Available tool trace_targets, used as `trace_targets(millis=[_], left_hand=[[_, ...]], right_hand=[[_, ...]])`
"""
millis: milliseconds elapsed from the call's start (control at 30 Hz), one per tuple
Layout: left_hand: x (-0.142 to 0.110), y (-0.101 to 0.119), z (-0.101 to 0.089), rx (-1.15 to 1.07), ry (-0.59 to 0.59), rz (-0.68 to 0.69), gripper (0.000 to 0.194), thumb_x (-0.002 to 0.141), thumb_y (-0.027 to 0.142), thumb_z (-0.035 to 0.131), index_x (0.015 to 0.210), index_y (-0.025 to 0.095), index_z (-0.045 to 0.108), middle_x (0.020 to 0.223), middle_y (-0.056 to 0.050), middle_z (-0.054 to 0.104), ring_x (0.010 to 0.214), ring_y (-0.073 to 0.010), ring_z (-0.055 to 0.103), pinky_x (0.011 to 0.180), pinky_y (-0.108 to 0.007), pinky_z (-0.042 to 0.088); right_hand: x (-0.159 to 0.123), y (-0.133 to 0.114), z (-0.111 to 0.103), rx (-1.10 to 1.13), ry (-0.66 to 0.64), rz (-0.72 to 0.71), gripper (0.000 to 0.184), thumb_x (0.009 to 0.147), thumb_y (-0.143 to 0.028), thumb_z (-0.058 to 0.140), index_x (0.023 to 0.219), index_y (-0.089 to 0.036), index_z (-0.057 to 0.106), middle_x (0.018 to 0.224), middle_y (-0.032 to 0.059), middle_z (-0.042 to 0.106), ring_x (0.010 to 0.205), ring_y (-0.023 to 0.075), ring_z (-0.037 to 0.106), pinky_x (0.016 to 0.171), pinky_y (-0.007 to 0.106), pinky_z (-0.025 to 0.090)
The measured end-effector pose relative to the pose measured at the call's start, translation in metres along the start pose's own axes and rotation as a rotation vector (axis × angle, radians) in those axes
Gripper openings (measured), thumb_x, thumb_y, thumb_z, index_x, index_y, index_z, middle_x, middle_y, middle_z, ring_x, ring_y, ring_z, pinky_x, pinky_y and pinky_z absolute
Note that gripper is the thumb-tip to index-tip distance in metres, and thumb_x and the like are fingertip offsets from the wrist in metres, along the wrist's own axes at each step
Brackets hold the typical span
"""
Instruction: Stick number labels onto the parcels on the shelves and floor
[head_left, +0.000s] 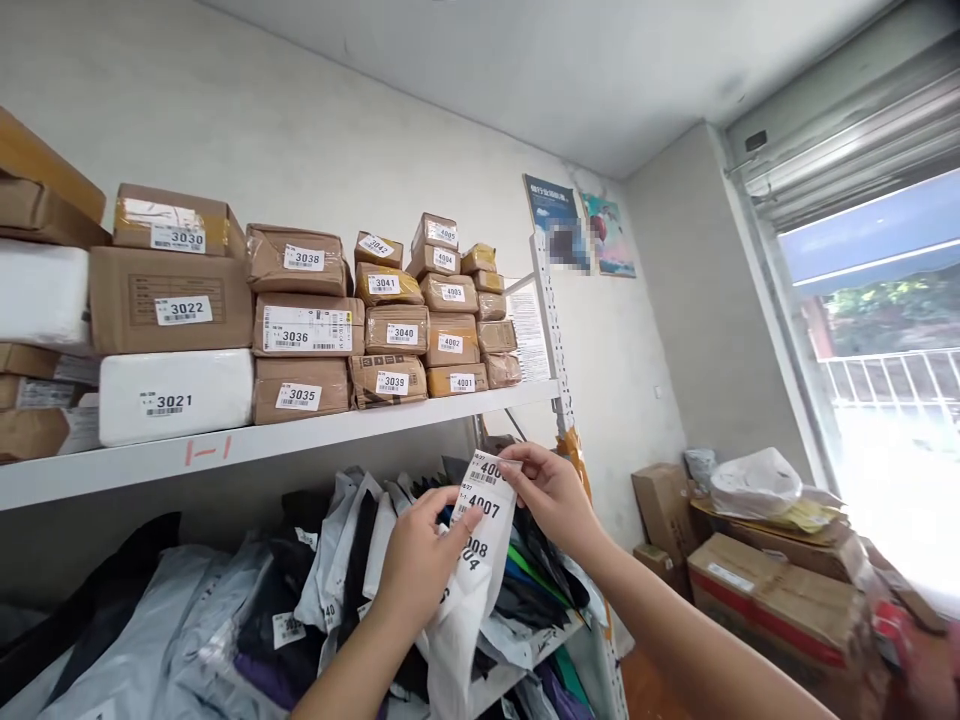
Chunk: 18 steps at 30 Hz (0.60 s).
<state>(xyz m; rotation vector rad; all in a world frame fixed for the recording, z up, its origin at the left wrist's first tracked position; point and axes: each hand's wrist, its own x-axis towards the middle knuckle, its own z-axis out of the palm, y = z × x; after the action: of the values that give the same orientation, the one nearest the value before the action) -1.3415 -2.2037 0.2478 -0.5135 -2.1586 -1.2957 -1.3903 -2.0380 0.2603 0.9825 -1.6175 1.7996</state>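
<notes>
Pale, mottled wall [315, 140] behind a white shelf [420, 415] with a perforated upright [550, 310]. Numbered cardboard boxes [271, 262], rectangular and banded with glossy tape, stand stacked along the shelf; one parcel marked 3021 [217, 390] has smooth white wrapping. Crumpled plastic mailers [172, 600], grey and black, crowd the level below, partly hidden by the forearms [652, 605]. A limp white strip of printed labels [489, 490], 4007 legible, hangs in front of these mailers. The left hand [421, 552] pinches its side between thumb and fingers; the right hand [555, 495] grips its top corner, partly covering the uppermost number. At right, cartons [780, 590] lie near a bright opening [885, 400], a wrinkled translucent bag [754, 485] resting on the pile.
</notes>
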Motion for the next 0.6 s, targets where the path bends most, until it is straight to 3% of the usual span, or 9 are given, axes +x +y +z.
trace_targets(millis=[133, 233, 367, 467, 500, 600], left_hand=[[-0.004, 0.004, 0.005, 0.241, -0.054, 0.052, 0.029, 0.073, 0.044, 0.066, 0.094, 0.024, 0.070, 0.093, -0.005, 0.069, 0.085, -0.0241, 0.062, 0.074, -0.029, 0.044], [-0.002, -0.006, 0.004, 0.298, 0.018, -0.011, 0.029, 0.067, 0.047, 0.071, 0.087, 0.025, 0.071, 0.079, -0.003, 0.070, 0.074, -0.0224, 0.062, 0.066, -0.026, 0.041], [0.005, -0.023, -0.002, 0.417, 0.150, 0.036, 0.031, 0.071, 0.050, 0.067, 0.056, 0.024, 0.065, 0.057, 0.000, 0.062, 0.055, -0.0168, 0.051, 0.057, -0.026, 0.033], [0.021, -0.029, -0.003, 0.443, 0.258, 0.001, 0.040, 0.075, 0.053, 0.060, 0.051, 0.022, 0.061, 0.044, 0.002, 0.049, 0.049, -0.0141, 0.042, 0.053, -0.026, 0.029], [0.029, -0.029, -0.001, 0.394, 0.280, -0.016, 0.039, 0.075, 0.054, 0.060, 0.053, 0.021, 0.062, 0.046, 0.002, 0.051, 0.051, -0.0143, 0.045, 0.054, -0.025, 0.031], [0.057, -0.026, 0.019, 0.060, 0.199, -0.025, 0.032, 0.071, 0.050, 0.067, 0.083, 0.020, 0.071, 0.080, -0.002, 0.071, 0.079, -0.0181, 0.061, 0.072, -0.025, 0.043]], right_hand=[[0.013, 0.006, -0.015, 0.012, 0.124, -0.033, 0.032, 0.069, -0.051, 0.071, 0.078, -0.020, 0.066, 0.068, 0.0047, 0.067, 0.061, 0.0194, 0.060, 0.054, 0.033, 0.049], [0.036, 0.017, -0.039, -0.005, 0.270, -0.113, 0.031, 0.068, -0.048, 0.072, 0.079, -0.020, 0.067, 0.074, 0.0064, 0.069, 0.068, 0.0209, 0.062, 0.063, 0.036, 0.052], [0.071, 0.038, -0.076, 0.010, 0.388, -0.109, 0.033, 0.063, -0.047, 0.073, 0.079, -0.019, 0.068, 0.069, 0.0037, 0.068, 0.061, 0.0181, 0.061, 0.060, 0.035, 0.051], [0.085, 0.051, -0.094, 0.041, 0.266, -0.033, 0.036, 0.057, -0.045, 0.078, 0.080, -0.018, 0.069, 0.066, 0.0027, 0.068, 0.060, 0.0170, 0.061, 0.058, 0.034, 0.052], [0.086, 0.054, -0.096, 0.054, 0.191, -0.002, 0.037, 0.055, -0.043, 0.080, 0.080, -0.018, 0.070, 0.066, 0.0028, 0.069, 0.060, 0.0169, 0.062, 0.058, 0.033, 0.052], [0.083, 0.062, -0.092, 0.084, -0.016, 0.075, 0.035, 0.054, -0.042, 0.082, 0.076, -0.018, 0.070, 0.065, 0.0027, 0.070, 0.059, 0.0159, 0.062, 0.056, 0.031, 0.052]])
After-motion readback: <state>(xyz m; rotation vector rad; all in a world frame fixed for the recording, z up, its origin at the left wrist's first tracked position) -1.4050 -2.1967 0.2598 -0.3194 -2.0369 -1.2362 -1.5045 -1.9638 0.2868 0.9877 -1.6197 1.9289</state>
